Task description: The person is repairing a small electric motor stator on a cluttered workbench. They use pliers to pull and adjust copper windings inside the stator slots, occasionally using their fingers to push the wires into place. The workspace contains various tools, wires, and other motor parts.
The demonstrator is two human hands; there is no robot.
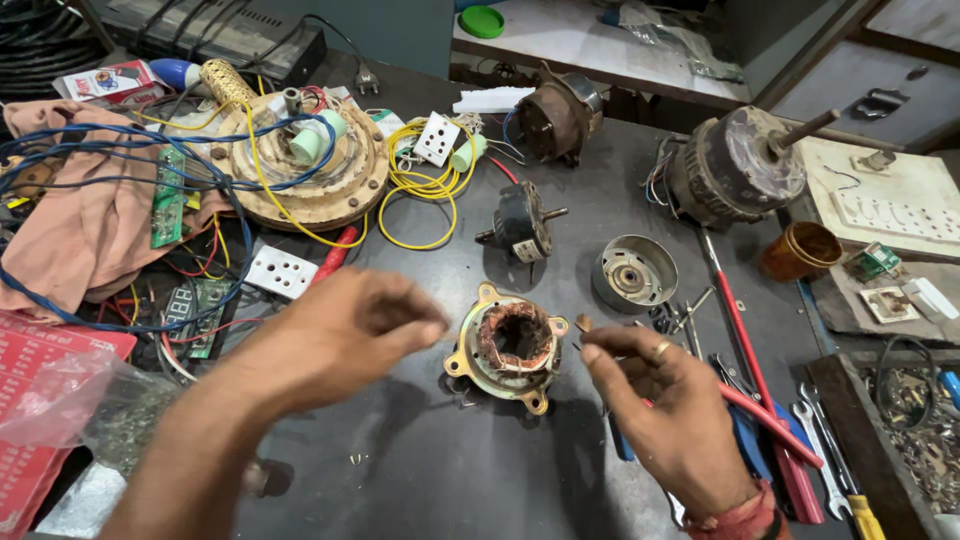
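Note:
A small motor stator (pixel 511 346) with copper-brown windings in a brass-coloured lugged frame lies on the dark workbench (pixel 450 470) between my hands. My left hand (pixel 345 330) hovers just left of it, motion-blurred, with the fingertips bunched together; nothing shows in them. My right hand (pixel 670 410), wearing a ring and a red wrist thread, is to the stator's right. Its thumb and forefinger pinch a small brown piece (pixel 583 323) close to the stator's rim.
Behind the stator are a small black motor (pixel 520 225), a round metal end cover (pixel 633 272) and a large motor (pixel 735 165). Red-handled screwdrivers (pixel 745 340) and wrenches (pixel 820 440) lie at right. A wired fan stator (pixel 300 170), socket plate (pixel 282 270) and cloth (pixel 80 230) crowd the left.

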